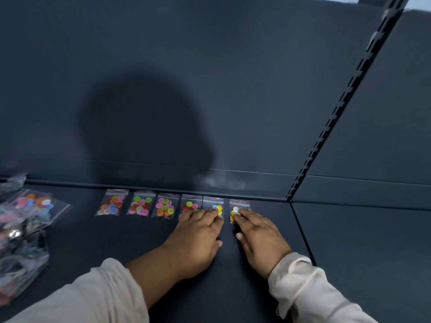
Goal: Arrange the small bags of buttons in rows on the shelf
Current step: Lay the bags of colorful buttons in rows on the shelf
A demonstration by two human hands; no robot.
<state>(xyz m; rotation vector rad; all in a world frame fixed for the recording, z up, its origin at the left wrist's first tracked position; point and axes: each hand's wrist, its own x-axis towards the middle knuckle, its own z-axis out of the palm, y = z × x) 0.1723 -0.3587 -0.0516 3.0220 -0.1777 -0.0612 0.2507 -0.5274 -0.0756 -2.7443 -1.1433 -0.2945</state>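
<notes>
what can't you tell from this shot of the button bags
Head view, the only one:
- Lower parts of the fourth bag, fifth bag and sixth bag in the row, counted from the left: covered by the left hand and right hand.
- Loose pile of bags: blurred and cut off by the left edge, so no count.
- Button counts in any bag: too small.
</notes>
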